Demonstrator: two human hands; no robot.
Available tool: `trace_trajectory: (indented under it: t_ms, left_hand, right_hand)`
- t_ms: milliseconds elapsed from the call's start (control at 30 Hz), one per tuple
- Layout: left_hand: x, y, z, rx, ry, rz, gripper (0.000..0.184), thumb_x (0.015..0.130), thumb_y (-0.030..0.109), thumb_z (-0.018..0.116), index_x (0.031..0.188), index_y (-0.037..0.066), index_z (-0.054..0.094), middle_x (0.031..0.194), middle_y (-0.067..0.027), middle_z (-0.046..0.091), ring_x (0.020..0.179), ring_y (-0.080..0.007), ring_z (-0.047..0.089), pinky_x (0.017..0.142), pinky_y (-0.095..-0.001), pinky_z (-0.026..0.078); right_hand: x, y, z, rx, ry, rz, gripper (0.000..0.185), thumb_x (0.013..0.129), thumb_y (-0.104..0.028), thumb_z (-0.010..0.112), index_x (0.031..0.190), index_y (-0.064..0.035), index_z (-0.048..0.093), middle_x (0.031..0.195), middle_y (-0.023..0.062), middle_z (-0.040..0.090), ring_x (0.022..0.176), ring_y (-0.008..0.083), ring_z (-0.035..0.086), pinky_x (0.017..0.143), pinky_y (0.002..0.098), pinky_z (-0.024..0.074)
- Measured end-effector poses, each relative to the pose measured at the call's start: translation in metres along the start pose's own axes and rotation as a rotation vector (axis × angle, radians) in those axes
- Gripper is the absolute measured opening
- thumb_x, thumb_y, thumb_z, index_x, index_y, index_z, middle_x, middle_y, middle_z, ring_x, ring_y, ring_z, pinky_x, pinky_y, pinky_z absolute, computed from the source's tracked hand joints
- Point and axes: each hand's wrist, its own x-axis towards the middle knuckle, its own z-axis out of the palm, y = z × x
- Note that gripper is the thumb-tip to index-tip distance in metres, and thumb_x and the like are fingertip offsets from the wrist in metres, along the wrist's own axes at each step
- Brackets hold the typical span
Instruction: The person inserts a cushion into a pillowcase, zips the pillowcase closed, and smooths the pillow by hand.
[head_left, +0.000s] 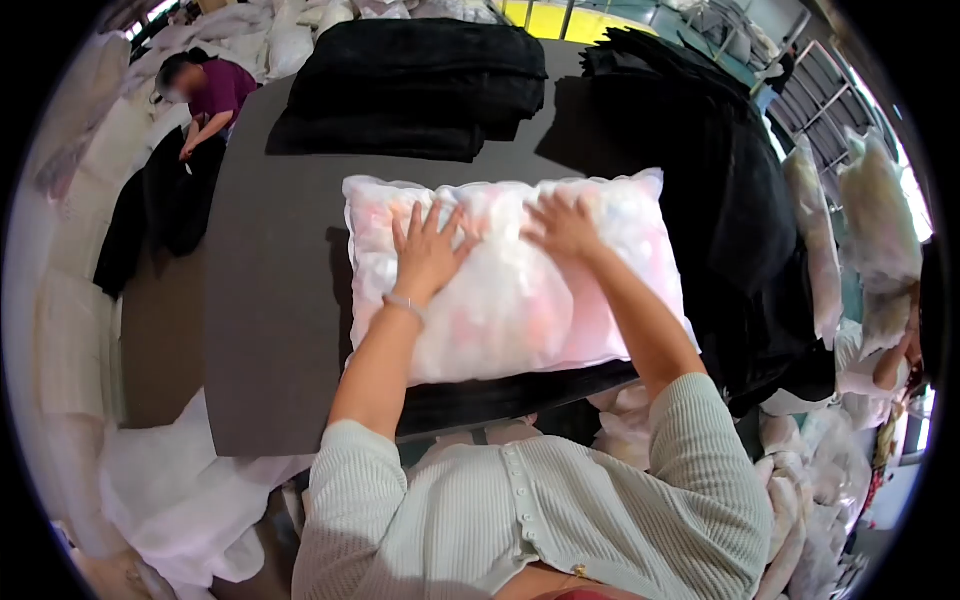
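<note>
A plump, whitish translucent pillow-shaped bag (490, 320) with pink and orange patches inside lies flat across the near part of a grey table (270, 300). My left hand (430, 250) rests on its upper left part, fingers spread, with a band round the wrist. On the upper right part is my right hand (565, 228), its fingers apart and slightly blurred. Neither hand grips anything. Black fabric (520, 392) shows beneath the bag's near edge.
Folded black fabric (410, 85) lies at the table's far side. More black fabric (740, 200) is heaped along the right. A person in a purple top (222, 88) handles dark cloth at the far left. Filled bags (878, 205) stand at the right.
</note>
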Motion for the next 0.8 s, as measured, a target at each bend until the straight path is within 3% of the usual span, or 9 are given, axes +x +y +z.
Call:
trace_trajectory:
  t_ms: [33,200,233,367,433,600,667,733,800]
  left_hand:
    - [-0.020,0.003,0.000,0.060,0.102,0.068,0.069,0.091,0.055,0.054,0.150,0.024,0.037,0.157,-0.0127,0.029,0.146,-0.0346,0.022,0.113,-0.0624,0.011]
    - [-0.078,0.026,-0.013,0.044,0.054,0.114,0.080,0.083,0.052,0.064,0.151,0.025,0.033,0.157,-0.0187,0.024,0.146,-0.0389,0.015,0.110,-0.0684,0.011]
    - [-0.072,0.025,-0.003,0.078,0.050,0.114,0.080,0.085,0.054,0.061,0.153,0.025,0.031,0.158,-0.0188,0.021,0.147,-0.0392,0.011,0.109,-0.0698,0.011]
    - [0.007,0.005,0.025,0.231,0.033,0.063,0.078,0.088,0.056,0.055,0.153,0.024,0.028,0.158,-0.0170,0.022,0.148,-0.0377,0.010,0.109,-0.0697,0.011]
    - [0.047,-0.001,0.017,0.232,-0.097,-0.073,0.076,0.092,0.055,0.049,0.154,0.019,0.025,0.159,-0.0146,0.022,0.148,-0.0350,0.012,0.111,-0.0661,0.013]
    - [-0.026,0.005,0.026,0.224,0.067,0.189,0.081,0.091,0.059,0.046,0.152,0.009,0.028,0.158,-0.0119,0.026,0.147,-0.0274,0.019,0.118,-0.0506,0.011]
    - [-0.070,0.024,0.024,0.143,-0.178,0.191,0.083,0.092,0.057,0.046,0.152,0.004,0.026,0.159,-0.0116,0.025,0.148,-0.0281,0.016,0.119,-0.0502,0.009]
    - [-0.047,0.022,0.034,0.148,-0.120,0.185,0.084,0.092,0.055,0.048,0.152,0.002,0.024,0.159,-0.0119,0.023,0.148,-0.0287,0.016,0.119,-0.0494,0.007]
    - [-0.016,0.014,0.041,0.172,-0.004,0.180,0.084,0.092,0.052,0.050,0.151,-0.001,0.022,0.160,-0.0122,0.021,0.148,-0.0294,0.015,0.119,-0.0486,0.006]
  right_hand:
    - [-0.020,-0.010,0.007,0.023,0.016,-0.014,0.075,0.088,-0.055,0.054,0.151,-0.0192,0.033,0.157,0.0135,0.026,0.148,0.0330,0.014,0.115,0.0595,0.0107]
    - [-0.114,-0.030,0.018,-0.106,-0.040,-0.085,0.102,0.078,-0.065,0.058,0.154,-0.0092,0.019,0.156,0.0291,0.014,0.146,0.0446,0.009,0.110,0.0690,0.0045]
    - [-0.110,-0.028,0.029,-0.056,0.023,-0.109,0.097,0.080,-0.058,0.061,0.152,-0.0053,0.023,0.154,0.0329,0.018,0.145,0.0480,0.012,0.109,0.0709,0.0062]
    - [0.003,-0.003,0.067,-0.096,0.293,-0.145,0.090,0.084,-0.060,0.053,0.149,-0.0016,0.030,0.147,0.0346,0.032,0.140,0.0494,0.025,0.108,0.0706,0.0115]
    - [0.050,-0.002,0.060,-0.091,0.228,-0.092,0.088,0.083,-0.058,0.054,0.146,-0.0001,0.034,0.145,0.0341,0.035,0.138,0.0479,0.029,0.110,0.0672,0.0152]
    - [-0.059,-0.008,0.074,0.059,0.282,-0.204,0.090,0.081,-0.049,0.061,0.149,-0.0016,0.027,0.153,0.0321,0.021,0.144,0.0455,0.017,0.112,0.0638,0.0147]
    - [-0.103,-0.017,0.063,0.282,-0.005,-0.120,0.093,0.079,-0.042,0.065,0.151,-0.0025,0.022,0.156,0.0298,0.010,0.147,0.0435,0.010,0.114,0.0613,0.0154]
    - [-0.074,-0.005,0.096,0.317,0.382,-0.270,0.090,0.079,-0.038,0.065,0.151,-0.0045,0.023,0.155,0.0297,0.012,0.145,0.0433,0.012,0.116,0.0549,0.0172]
    - [-0.036,-0.001,0.096,0.414,0.447,-0.255,0.087,0.080,-0.038,0.063,0.150,-0.0045,0.024,0.153,0.0291,0.018,0.143,0.0437,0.016,0.117,0.0521,0.0168]
